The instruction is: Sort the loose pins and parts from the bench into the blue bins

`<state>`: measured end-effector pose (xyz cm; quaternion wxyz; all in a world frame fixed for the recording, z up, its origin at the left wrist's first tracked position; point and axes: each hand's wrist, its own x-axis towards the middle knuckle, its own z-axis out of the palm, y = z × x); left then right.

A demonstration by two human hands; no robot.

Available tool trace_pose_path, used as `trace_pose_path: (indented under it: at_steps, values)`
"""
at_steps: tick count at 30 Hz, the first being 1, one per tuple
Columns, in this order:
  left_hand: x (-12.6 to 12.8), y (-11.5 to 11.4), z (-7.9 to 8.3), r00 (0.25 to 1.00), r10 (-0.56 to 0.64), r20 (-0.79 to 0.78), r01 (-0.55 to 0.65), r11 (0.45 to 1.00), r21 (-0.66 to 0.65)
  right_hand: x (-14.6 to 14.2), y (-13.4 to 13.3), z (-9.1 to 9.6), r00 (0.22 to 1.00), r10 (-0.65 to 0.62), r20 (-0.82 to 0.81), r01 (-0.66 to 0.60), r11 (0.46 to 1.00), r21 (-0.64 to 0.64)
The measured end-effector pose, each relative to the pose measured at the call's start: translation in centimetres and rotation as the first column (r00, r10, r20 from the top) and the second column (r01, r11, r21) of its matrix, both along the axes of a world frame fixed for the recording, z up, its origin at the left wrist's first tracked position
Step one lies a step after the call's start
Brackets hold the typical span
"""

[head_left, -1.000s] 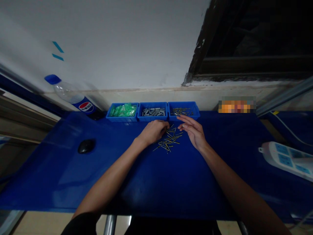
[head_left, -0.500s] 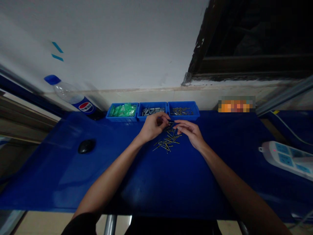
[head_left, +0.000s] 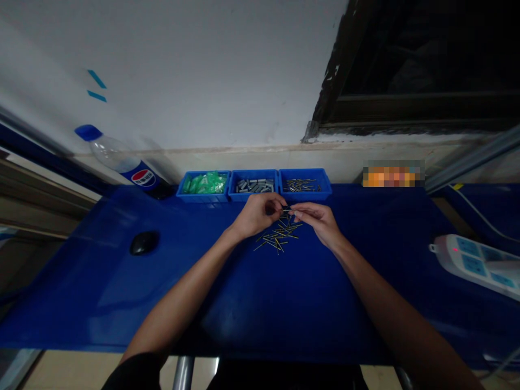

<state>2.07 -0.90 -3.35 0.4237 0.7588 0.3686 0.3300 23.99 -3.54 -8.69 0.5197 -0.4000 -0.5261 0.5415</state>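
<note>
Fingertips of my left hand [head_left: 262,213] and my right hand [head_left: 317,218] meet above a loose pile of thin metal rods [head_left: 279,234]. The rods look like long screws, with yellowish stretches. Between the hands lies one thin metal rod [head_left: 288,209], roughly level. My right thumb and fingers pinch its right end. My left thumb and index finger close on the left end, where the fingers partly hide it. Just behind the hands, a blue bin [head_left: 304,196] holds similar rods, and another blue bin [head_left: 244,196] holds short grey metal cylinders.
A third blue bin [head_left: 203,198] contains green plastic packets. On the left of the blue table [head_left: 260,309] are a cola bottle [head_left: 142,176] and a black mouse [head_left: 143,242]. A white power strip [head_left: 471,260] lies at the right. The wall [head_left: 227,76] stands behind the bins.
Both hands have come slightly lower and nearer to me, with their fingertips closer together around the thin metal rod. The pile and bins look the same.
</note>
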Motion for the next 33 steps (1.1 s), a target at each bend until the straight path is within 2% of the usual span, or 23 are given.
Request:
trace_pose_path:
  at_steps: [5,10,12,14,17,19,27,33]
  values:
    - [-0.1,0.0,0.1,0.999,-0.003,-0.034,0.004,0.999,0.045,-0.1,-0.1,0.0,1.000,-0.015,0.001,0.015,1.000,-0.008]
    - [-0.5,0.2,0.2,0.974,0.098,-0.203,-0.058,0.979,0.194,0.0,-0.3,0.2,0.996,-0.066,-0.053,0.067,0.998,0.015]
    - [-0.5,0.2,-0.2,0.957,0.100,-0.272,-0.029,0.967,0.254,0.0,-0.3,0.3,0.995,-0.060,-0.079,0.062,0.998,0.029]
    - [-0.5,0.2,-0.6,0.938,0.044,-0.345,0.062,0.955,0.291,0.1,-0.3,0.4,0.996,-0.039,-0.081,0.043,0.998,0.046]
    - [-0.4,0.2,-1.2,0.898,-0.034,-0.438,0.185,0.934,0.307,0.1,-0.3,0.5,0.998,-0.021,-0.059,0.024,0.998,0.055]
    - [-0.4,0.1,-1.3,0.878,-0.037,-0.478,0.210,0.925,0.315,0.1,-0.3,0.5,0.999,-0.019,-0.044,0.021,0.998,0.054]
    - [-0.3,-0.1,-0.9,0.814,0.072,-0.577,0.138,0.940,0.312,0.2,-0.2,0.5,0.999,-0.011,-0.037,0.012,0.999,0.030]
    - [-0.1,-0.3,-0.6,0.780,0.101,-0.618,0.123,0.943,0.310,0.2,-0.3,0.6,0.999,-0.016,-0.039,0.017,1.000,0.026]
